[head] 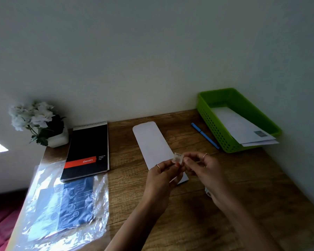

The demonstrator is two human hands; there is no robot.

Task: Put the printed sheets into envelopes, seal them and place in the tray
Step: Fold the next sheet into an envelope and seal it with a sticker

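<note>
wood desk (225, 205) | pale wall (134, 51) (corner, R) | green tray (216, 127)

Both hands, left hand (164, 175) and right hand (205, 171), are pinching a small stamp (178, 158) just above the white envelope (157, 149) lying left of the green tray (216, 127).

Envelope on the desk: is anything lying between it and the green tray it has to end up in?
Only the blue pen, lying on the desk between the envelope and the green tray. It lies flat, so lifting the envelope over it should be easy. Both hands hold a small stamp-like piece.
</note>
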